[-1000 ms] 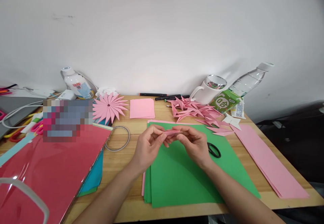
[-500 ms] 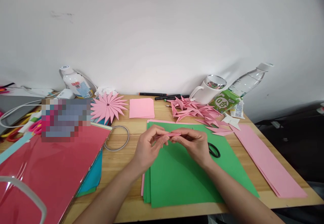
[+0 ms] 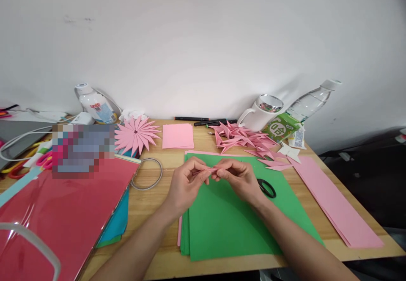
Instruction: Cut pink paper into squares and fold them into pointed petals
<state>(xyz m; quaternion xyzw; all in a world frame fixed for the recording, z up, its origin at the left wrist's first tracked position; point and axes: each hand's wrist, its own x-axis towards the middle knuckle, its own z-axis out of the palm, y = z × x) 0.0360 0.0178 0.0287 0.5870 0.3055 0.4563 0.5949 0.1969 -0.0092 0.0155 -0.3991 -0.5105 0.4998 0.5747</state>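
A small folded pink paper piece (image 3: 206, 171) is pinched between both hands above a stack of green paper sheets (image 3: 228, 221). My left hand (image 3: 185, 183) grips its left end with thumb and fingers closed. My right hand (image 3: 241, 179) pinches its right end, fingers curled. Black scissors (image 3: 266, 188) lie on the green paper just right of my right hand. Behind it, a pile of folded pink paper points (image 3: 241, 139) lies on the wooden table (image 3: 152, 205).
A pink paper flower (image 3: 136, 133), a pink square stack (image 3: 177, 136), black pens (image 3: 203, 121), a white mug (image 3: 261, 112), a water bottle (image 3: 309, 101) and a white bottle (image 3: 93, 103) stand at the back. Long pink strips (image 3: 336, 205) lie right, a red bag (image 3: 60, 213) left, a wire ring (image 3: 147, 174) beside it.
The hands have drawn closer together on the pink piece, which now shows shorter between the fingers. Everything else on the table stays put.
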